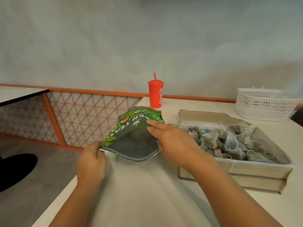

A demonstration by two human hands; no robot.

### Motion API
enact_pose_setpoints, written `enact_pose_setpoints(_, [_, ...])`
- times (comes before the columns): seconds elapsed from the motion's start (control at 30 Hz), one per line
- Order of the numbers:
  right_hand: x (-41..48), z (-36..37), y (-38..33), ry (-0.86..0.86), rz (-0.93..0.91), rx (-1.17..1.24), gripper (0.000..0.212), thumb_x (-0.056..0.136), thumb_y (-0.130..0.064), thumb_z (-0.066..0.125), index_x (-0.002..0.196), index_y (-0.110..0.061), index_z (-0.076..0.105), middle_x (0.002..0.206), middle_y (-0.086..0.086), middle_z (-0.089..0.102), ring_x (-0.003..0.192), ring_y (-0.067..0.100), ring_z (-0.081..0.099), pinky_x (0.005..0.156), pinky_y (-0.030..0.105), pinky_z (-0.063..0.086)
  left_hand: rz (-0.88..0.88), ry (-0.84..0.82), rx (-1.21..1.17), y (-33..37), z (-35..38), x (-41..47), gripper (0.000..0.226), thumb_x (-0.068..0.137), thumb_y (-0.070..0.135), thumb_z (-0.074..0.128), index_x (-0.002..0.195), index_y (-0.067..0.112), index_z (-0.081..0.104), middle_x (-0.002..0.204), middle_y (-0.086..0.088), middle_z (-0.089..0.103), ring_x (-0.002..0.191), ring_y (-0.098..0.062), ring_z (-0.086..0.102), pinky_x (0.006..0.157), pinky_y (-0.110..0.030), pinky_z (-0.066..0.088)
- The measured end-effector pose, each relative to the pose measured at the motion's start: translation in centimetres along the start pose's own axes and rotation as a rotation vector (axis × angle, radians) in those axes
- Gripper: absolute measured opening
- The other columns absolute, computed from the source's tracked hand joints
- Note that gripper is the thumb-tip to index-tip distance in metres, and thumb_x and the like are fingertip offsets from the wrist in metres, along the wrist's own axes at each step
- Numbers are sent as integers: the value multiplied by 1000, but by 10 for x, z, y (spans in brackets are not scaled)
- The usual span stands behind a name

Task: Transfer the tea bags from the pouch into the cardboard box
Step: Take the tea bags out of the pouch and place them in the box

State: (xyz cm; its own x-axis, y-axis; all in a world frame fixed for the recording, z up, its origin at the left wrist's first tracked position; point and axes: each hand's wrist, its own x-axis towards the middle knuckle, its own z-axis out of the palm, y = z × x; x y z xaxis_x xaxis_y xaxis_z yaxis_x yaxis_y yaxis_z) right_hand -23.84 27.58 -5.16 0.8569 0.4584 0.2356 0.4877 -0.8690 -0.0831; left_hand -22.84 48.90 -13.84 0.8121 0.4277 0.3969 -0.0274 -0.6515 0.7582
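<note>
Now my left hand (91, 161) has its grip pinched on the green tea pouch (131, 118) at its 8 o'clock corner. My right hand (173, 141) clamps the upper lip at 2 o'clock, spreading the mouth toward me to check inside. Pyramid tea bags (229, 140) fill the cardboard box (229, 171) at the pouch's 3 o'clock on the worktop (147, 194).

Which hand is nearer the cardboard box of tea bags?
Right. The right hand holds the pouch beside the cardboard box; the left hand grips the pouch's far corner.
</note>
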Motion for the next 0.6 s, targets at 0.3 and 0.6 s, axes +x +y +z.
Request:
enact_pose_setpoints(0.3, [10,-21,-3,109,-33,17,74,83,6,49,145,-27,27,154,-16,14,132,17,37,101,31,41,567,346,-207,71,-36,-17,16,83,9,44,89,2,57,83,16,43,76,5,43,70,-1,34])
enact_pose_setpoints(0.6, [-1,-33,-20,94,-61,37,68,84,1,47,144,-26,28,154,-13,17,132,17,37,102,32,38,460,-611,799,133,-5,17,34,97,18,36,128,11,48,128,-10,54,114,-25,52,95,-32,39])
